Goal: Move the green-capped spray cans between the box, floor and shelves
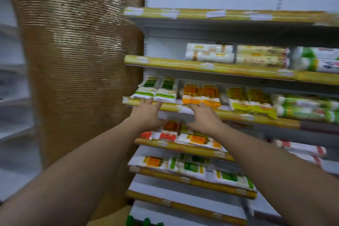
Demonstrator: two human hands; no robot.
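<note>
Both arms stretch toward a store shelf [229,115] with a yellow edge strip. The left hand [146,113], fingers straight and spread, holds nothing, its tips at the shelf edge just below the green-and-white packets [157,89]. The right hand [203,117], fingers likewise loose and empty, has its fingertips [192,105] at the lower edge of the orange packets [200,95], which stand just right of the green ones; motion blur hides whether they actually touch.

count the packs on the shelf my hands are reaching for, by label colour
On the shelf in front of the left hand and right hand, front row only:
green-label packs: 2
orange-label packs: 2
yellow-label packs: 2
Total: 6
The green and white rolls further right are too blurred to count.
</note>
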